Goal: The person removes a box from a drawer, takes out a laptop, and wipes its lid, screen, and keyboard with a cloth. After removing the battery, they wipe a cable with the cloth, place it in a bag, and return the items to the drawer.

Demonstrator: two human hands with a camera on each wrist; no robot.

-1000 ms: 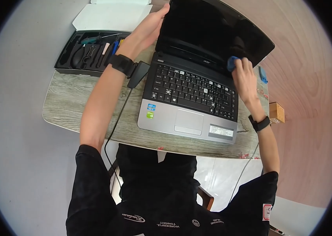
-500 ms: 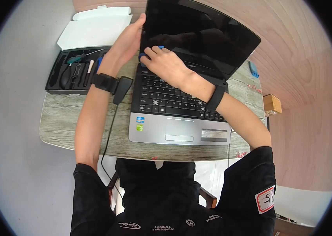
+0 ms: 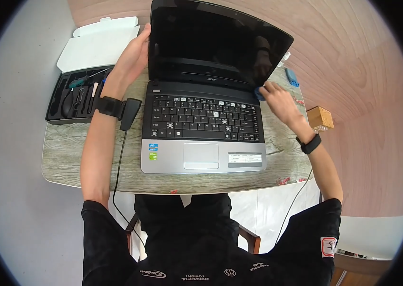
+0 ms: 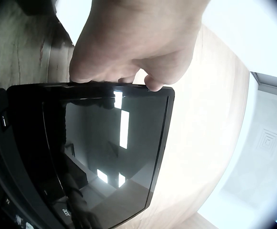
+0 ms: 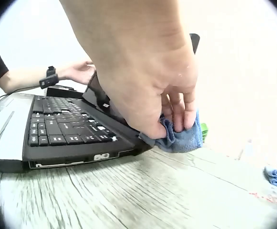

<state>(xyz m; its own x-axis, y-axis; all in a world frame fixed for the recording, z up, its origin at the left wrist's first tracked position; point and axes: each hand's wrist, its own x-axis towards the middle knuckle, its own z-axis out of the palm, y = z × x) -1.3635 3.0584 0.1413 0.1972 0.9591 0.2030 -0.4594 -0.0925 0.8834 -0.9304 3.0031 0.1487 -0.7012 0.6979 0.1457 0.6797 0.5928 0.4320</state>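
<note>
A silver and black laptop [image 3: 201,156] stands unfolded on the table, its dark screen [image 3: 211,43] tilted back. My left hand [image 3: 132,59] grips the screen's left edge; in the left wrist view the thumb lies at the rim and the other fingers go behind it. At the right end of the hinge, my right hand [image 3: 280,102] pinches a crumpled blue cloth [image 5: 179,140] between thumb and fingertips. The cloth presses against the laptop's back right corner. Several keys on the keyboard [image 3: 201,117] look pale or bear white marks.
Left of the laptop, a black tool case [image 3: 70,117] with a white lid holds a screwdriver and other tools. Another folded blue cloth [image 5: 276,177] lies at the back right. A small wooden box [image 3: 320,119] sits beyond the table's right edge. Cables hang from both wrist straps.
My right hand has swept with the cloth from the right side to the hinge's left end, then back to the right corner. My left hand keeps holding the screen edge.
</note>
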